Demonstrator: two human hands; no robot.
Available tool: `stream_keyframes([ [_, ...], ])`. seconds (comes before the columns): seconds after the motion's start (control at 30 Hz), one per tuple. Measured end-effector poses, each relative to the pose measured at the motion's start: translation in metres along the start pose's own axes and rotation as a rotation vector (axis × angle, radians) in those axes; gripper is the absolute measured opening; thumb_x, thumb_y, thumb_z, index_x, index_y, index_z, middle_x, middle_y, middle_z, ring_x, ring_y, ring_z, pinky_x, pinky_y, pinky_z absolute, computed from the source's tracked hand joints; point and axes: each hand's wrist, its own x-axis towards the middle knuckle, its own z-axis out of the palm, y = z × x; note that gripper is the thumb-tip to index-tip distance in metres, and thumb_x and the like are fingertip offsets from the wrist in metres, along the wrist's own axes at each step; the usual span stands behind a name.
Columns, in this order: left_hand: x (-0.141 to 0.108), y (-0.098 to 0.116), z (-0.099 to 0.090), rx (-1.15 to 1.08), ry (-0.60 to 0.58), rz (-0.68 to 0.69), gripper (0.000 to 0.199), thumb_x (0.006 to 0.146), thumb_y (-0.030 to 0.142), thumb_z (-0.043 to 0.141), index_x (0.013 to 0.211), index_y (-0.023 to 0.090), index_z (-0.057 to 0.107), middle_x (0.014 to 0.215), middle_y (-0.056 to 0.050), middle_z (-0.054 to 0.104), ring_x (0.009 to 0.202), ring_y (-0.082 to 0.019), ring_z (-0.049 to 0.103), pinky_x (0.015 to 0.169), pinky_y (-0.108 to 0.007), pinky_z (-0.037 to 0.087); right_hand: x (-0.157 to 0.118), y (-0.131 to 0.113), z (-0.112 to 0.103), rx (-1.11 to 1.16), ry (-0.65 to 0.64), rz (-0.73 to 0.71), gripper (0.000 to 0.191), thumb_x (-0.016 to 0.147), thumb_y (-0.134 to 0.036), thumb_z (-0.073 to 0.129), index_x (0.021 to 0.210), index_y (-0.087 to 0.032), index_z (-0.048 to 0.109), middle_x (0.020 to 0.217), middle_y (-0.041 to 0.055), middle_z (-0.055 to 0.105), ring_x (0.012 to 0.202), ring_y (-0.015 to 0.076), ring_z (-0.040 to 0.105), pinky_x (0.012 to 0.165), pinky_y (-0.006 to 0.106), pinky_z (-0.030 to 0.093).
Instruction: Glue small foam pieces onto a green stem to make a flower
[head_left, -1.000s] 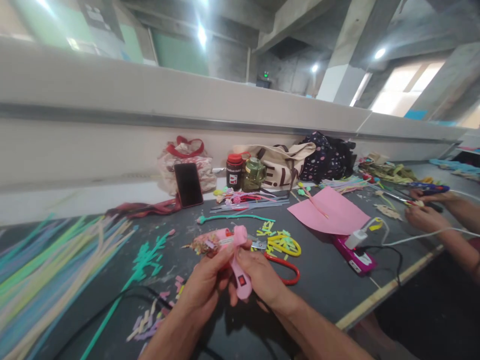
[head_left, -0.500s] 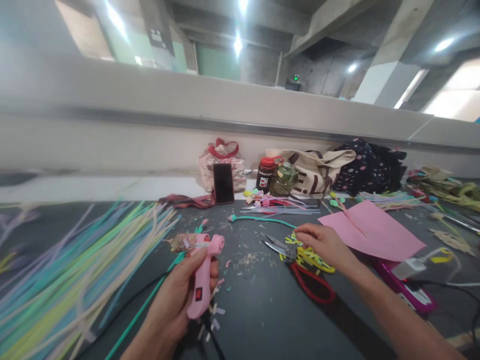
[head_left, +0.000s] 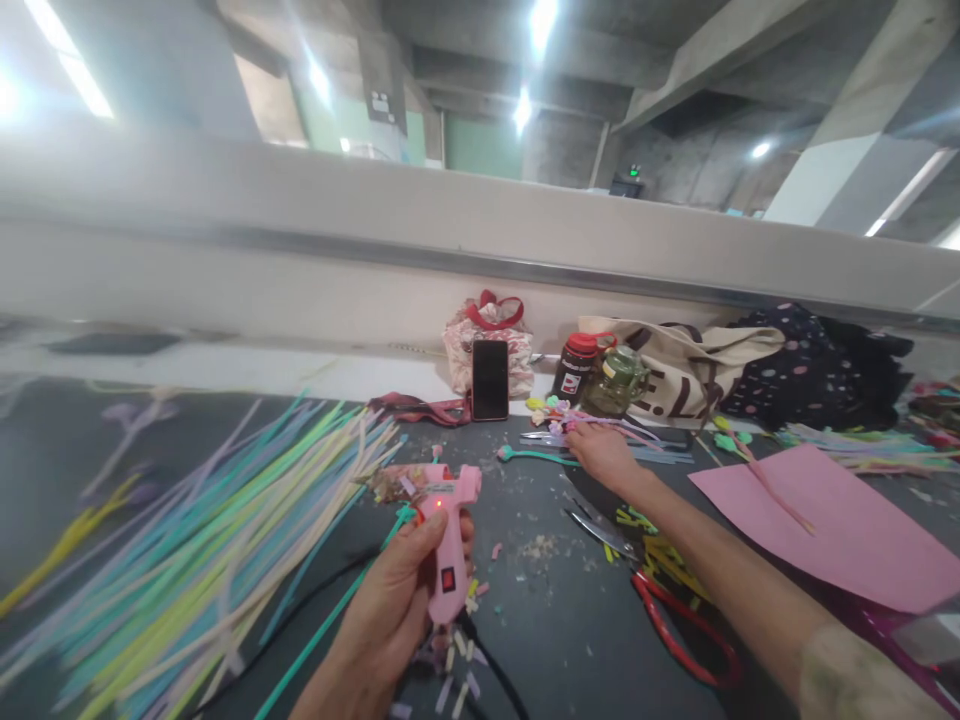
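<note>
Pink plastic at near centre: held the glue gun (head_left: 448, 560) in the left hand (head_left: 397, 580), with fingers wrapped round its handle and thumb just below a lit red dot, beside the long strips (head_left: 225, 540) at left. Had just moved the right hand (head_left: 604, 460) away from the scissors (head_left: 686, 650) at near right and out to the flower-headed stems (head_left: 556, 418) on the far side, leaving only the left to bear the gun. Seemed to touch the stems, but could not tell whether pinching any or merely resting there.
</note>
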Motion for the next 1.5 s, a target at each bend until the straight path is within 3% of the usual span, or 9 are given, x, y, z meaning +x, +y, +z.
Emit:
stream_keyframes([
  [0.27,0.005,0.002,-0.001,-0.101,-0.172,-0.091,0.032,0.083,0.037,0.047,0.066,0.010,0.056,0.058,-0.002,0.053,0.047,-0.009,0.050,0.046,-0.020,0.045,0.012,0.006,0.005,-0.131,0.058,-0.053,0.022,0.086,-0.027,0.052,0.103,-0.014,0.056,0.104,0.0064,0.059,0.087,0.0176,0.059,0.075,0.037,0.049],
  [0.43,0.008,0.000,-0.004,-0.108,-0.198,-0.076,0.034,0.084,0.036,0.044,0.062,0.011,0.052,0.055,0.001,0.047,0.044,-0.007,0.045,0.044,-0.019,0.041,0.002,0.000,-0.027,-0.100,0.218,-0.026,0.020,0.088,-0.023,0.044,0.091,-0.010,0.058,0.082,0.0088,0.062,0.075,0.0198,0.060,0.064,0.032,0.047],
  [0.6,0.010,-0.005,-0.010,-0.171,-0.169,-0.049,0.024,0.081,0.029,0.049,0.062,0.013,0.049,0.053,0.003,0.046,0.039,-0.005,0.041,0.040,-0.018,0.037,-0.042,-0.032,-0.063,0.222,0.410,-0.135,0.024,0.089,-0.025,0.034,0.105,-0.015,0.050,0.095,0.0092,0.062,0.079,0.0181,0.062,0.064,0.025,0.046],
  [0.73,0.013,-0.008,-0.014,-0.225,-0.158,-0.027,0.017,0.076,0.023,0.055,0.064,0.013,0.051,0.053,0.003,0.048,0.038,-0.005,0.040,0.039,-0.017,0.036,-0.083,-0.062,-0.073,0.651,0.157,-0.192,0.017,0.090,-0.030,0.035,0.091,-0.023,0.051,0.074,-0.0010,0.063,0.063,0.0120,0.060,0.056,0.018,0.045],
  [0.93,0.009,-0.006,-0.011,-0.214,-0.095,-0.036,0.015,0.075,0.023,0.057,0.082,0.010,0.061,0.073,-0.005,0.063,0.046,-0.007,0.052,0.042,-0.019,0.044,-0.106,-0.081,-0.070,0.828,-0.129,-0.119,0.023,0.090,-0.033,0.032,0.086,-0.024,0.053,0.062,-0.0027,0.057,0.055,0.0125,0.056,0.050,0.019,0.042],
  [1.03,0.005,-0.003,-0.008,-0.159,-0.080,-0.048,0.017,0.072,0.017,0.059,0.085,0.007,0.063,0.078,-0.008,0.066,0.054,-0.009,0.058,0.048,-0.018,0.048,-0.106,-0.086,-0.068,0.871,-0.211,-0.078,0.026,0.090,-0.035,0.029,0.084,-0.023,0.052,0.060,-0.0029,0.052,0.054,0.0126,0.053,0.050,0.020,0.040],
  [1.23,0.001,-0.009,-0.006,-0.034,-0.091,-0.089,0.014,0.072,0.018,0.060,0.073,0.006,0.066,0.055,-0.005,0.063,0.044,-0.009,0.056,0.046,-0.017,0.048,-0.100,-0.105,-0.070,1.200,-0.409,0.011,0.021,0.088,-0.034,0.035,0.084,-0.020,0.049,0.069,-0.0020,0.055,0.057,0.0116,0.058,0.053,0.021,0.044],
  [1.4,-0.002,-0.016,-0.003,0.022,-0.186,-0.107,0.013,0.070,0.016,0.061,0.074,0.005,0.066,0.058,-0.007,0.065,0.045,-0.009,0.058,0.046,-0.015,0.047,-0.083,-0.120,-0.075,1.354,-0.424,0.019,0.022,0.085,-0.036,0.040,0.074,-0.019,0.049,0.058,-0.0057,0.050,0.046,0.0087,0.054,0.041,0.018,0.041],
  [1.5,-0.002,-0.012,-0.001,-0.014,-0.112,-0.089,0.013,0.071,0.015,0.060,0.080,0.007,0.065,0.066,-0.007,0.067,0.048,-0.009,0.058,0.045,-0.015,0.047,-0.071,-0.112,-0.077,1.469,-0.428,0.123,0.028,0.084,-0.040,0.044,0.068,-0.017,0.050,0.051,-0.0068,0.049,0.035,0.0055,0.048,0.033,0.015,0.034],
])
